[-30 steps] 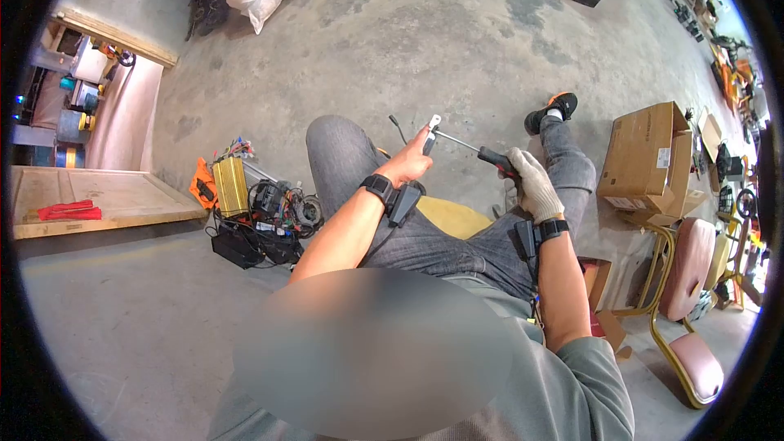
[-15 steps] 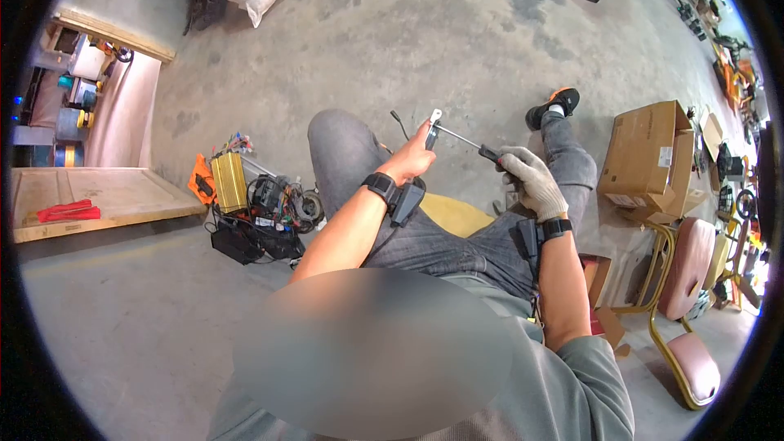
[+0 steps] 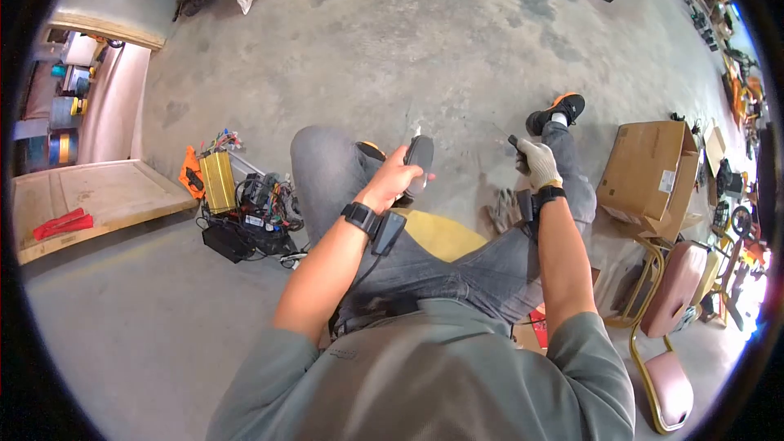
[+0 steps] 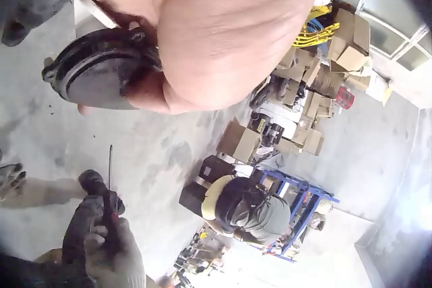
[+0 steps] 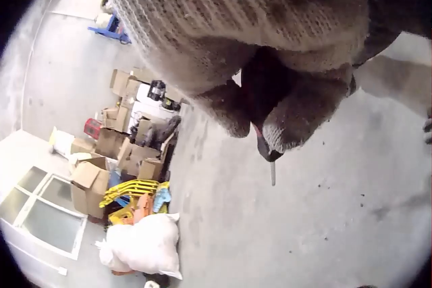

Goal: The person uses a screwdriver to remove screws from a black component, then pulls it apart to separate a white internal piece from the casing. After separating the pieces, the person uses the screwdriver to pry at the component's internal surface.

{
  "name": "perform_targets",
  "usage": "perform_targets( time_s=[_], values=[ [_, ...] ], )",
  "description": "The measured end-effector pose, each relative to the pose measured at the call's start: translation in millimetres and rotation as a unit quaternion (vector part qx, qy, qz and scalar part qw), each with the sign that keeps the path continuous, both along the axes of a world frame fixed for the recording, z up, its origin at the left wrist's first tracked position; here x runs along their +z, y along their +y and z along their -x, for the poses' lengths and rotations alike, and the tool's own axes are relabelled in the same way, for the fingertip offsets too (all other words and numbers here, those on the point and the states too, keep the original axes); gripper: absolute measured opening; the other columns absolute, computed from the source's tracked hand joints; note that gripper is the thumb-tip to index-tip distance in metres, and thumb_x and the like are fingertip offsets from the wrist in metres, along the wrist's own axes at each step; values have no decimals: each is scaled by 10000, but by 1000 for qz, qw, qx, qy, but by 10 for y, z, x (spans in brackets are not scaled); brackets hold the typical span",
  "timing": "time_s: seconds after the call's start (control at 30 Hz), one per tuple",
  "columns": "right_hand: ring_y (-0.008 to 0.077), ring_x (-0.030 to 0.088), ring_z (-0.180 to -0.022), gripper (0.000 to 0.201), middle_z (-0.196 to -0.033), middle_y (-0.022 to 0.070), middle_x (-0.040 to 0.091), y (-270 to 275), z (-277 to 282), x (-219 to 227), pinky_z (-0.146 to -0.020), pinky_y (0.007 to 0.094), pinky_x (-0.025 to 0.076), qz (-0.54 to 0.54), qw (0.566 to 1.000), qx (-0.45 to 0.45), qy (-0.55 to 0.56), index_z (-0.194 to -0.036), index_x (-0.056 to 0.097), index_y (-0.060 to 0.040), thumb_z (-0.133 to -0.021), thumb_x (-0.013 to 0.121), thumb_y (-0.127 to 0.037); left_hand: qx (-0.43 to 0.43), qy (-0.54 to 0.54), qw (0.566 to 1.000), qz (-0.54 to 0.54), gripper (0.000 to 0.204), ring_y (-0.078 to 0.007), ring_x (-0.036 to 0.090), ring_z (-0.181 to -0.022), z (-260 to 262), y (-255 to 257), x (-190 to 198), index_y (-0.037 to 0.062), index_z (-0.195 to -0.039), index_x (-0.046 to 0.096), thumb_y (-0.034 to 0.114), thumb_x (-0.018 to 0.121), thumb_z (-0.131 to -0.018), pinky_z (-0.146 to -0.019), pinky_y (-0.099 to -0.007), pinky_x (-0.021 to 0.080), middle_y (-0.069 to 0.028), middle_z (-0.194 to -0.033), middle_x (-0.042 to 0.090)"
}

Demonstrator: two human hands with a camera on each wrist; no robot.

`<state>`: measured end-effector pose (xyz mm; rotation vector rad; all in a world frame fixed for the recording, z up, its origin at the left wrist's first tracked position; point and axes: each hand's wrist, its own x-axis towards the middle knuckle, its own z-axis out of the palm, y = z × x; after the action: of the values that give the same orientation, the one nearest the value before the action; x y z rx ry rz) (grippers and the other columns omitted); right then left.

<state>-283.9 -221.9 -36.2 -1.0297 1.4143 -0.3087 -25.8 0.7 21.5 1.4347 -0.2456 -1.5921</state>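
Note:
My bare left hand (image 3: 392,183) grips a dark, flat, rounded part (image 3: 420,157) with a pale tab at its far end. In the left wrist view the black part (image 4: 98,75) shows a round face, a raised rim and small lugs; the fingers hide one side of it. Off to the right, my gloved right hand (image 3: 541,165) holds a screwdriver (image 5: 268,95) by its dark red-and-black handle. Its thin shaft points away from the palm, apart from the part. A grey glove (image 3: 503,211) lies beside the right thigh.
A gold metal box (image 3: 218,182) and tangled wiring (image 3: 265,200) sit left of my knee. Red gloves (image 3: 63,224) lie on a wooden board (image 3: 114,196). To the right stand a cardboard box (image 3: 641,167) and a pink-padded chair (image 3: 684,286). Another person (image 4: 263,210) sits farther off.
The screwdriver has come away from the part, and my right hand has shifted slightly right. My left hand has moved lower and turned the part, so more of its dark body shows.

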Motion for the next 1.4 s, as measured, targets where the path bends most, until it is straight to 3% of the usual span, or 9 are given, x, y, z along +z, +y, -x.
perform_targets(
  time_s=[0.4, 0.57, 0.73, 0.8, 0.93, 1.13, 1.23, 1.33, 1.4],
  values=[
    [123, 511, -464, 231, -601, 31, 559, -577, -172, -1200, -431, 263, 398, 6, 998, -26, 51, -740, 638, 5, -848, 663, -198, 4, 56, 997, -52, 725, -261, 662, -1081, 34, -62, 64, 66, -1526, 234, -107, 470, -863, -881, -340, 536, -160, -1317, 540],
    [119, 518, -446, 262, -594, 46, 589, -698, -80, -1629, -412, 271, 358, 33, 996, 10, 79, -896, 678, 61, -865, 634, -195, 18, 73, 994, -76, 723, -276, 674, -1041, 27, -143, 98, 130, -1544, 234, -105, 463, -899, -847, -354, 557, -157, -1342, 530],
    [121, 526, -450, 273, -615, 51, 597, -722, -32, -1723, -410, 275, 355, 41, 996, 12, 80, -925, 672, 72, -859, 628, -189, -48, 79, 994, -58, 567, -230, 668, -1036, 8, -135, 66, 121, -1436, 455, -86, 484, -909, -801, -321, 575, -116, -1264, 551],
    [196, 642, -620, 450, -693, 115, 682, -728, -25, -1703, -623, 336, 483, 5, 996, 19, 92, -920, 710, 86, -801, 677, -347, -47, 78, 994, -61, 505, -223, 669, -1032, 11, -138, 79, 101, -1383, 504, -76, 490, -911, -794, -318, 577, -111, -1251, 555],
    [172, 636, -621, 421, -696, 107, 677, -726, -50, -1716, -591, 323, 472, 48, 992, 15, 118, -912, 715, 88, -813, 681, -320, -55, 81, 993, -74, 352, -215, 667, -1032, 3, -109, 53, 39, -1235, 601, -60, 492, -914, -791, -319, 580, -104, -1203, 582],
    [136, 594, -591, 373, -674, 57, 637, -676, -111, -1321, -528, 287, 430, 7, 999, -2, 53, -968, 716, 77, -828, 693, -268, -52, 40, 994, -85, 190, -200, 669, -1012, -43, -152, 75, -6, -1124, 624, 35, 536, -960, -801, -346, 587, -91, -1084, 647],
    [87, 457, -459, 212, -585, -7, 509, -591, -260, -559, -435, 259, 347, 9, 999, 38, 22, -782, 637, -27, -883, 611, -212, -28, 13, 998, -50, 167, -191, 674, -991, -46, -124, -16, -11, -1108, 626, 65, 563, -973, -792, -326, 584, -90, -1069, 653],
    [102, 553, -617, 289, -780, 39, 624, -463, -269, -31, -516, 247, 421, -18, 998, 49, -33, -1044, 668, 33, -868, 666, -197, -5, -9, 1000, -20, 169, -185, 673, -991, -38, -136, 42, -10, -1116, 626, 72, 578, -977, -775, -307, 581, -94, -1101, 641],
    [98, 552, -642, 292, -818, 35, 623, -266, -254, 336, -525, 244, 429, -1, 997, 50, -59, -1083, 651, 16, -878, 663, -191, 7, -21, 1000, -10, 180, -184, 672, -991, -28, -135, 62, -12, -1129, 625, 81, 583, -980, -770, -305, 580, -94, -1119, 633]
  ],
)
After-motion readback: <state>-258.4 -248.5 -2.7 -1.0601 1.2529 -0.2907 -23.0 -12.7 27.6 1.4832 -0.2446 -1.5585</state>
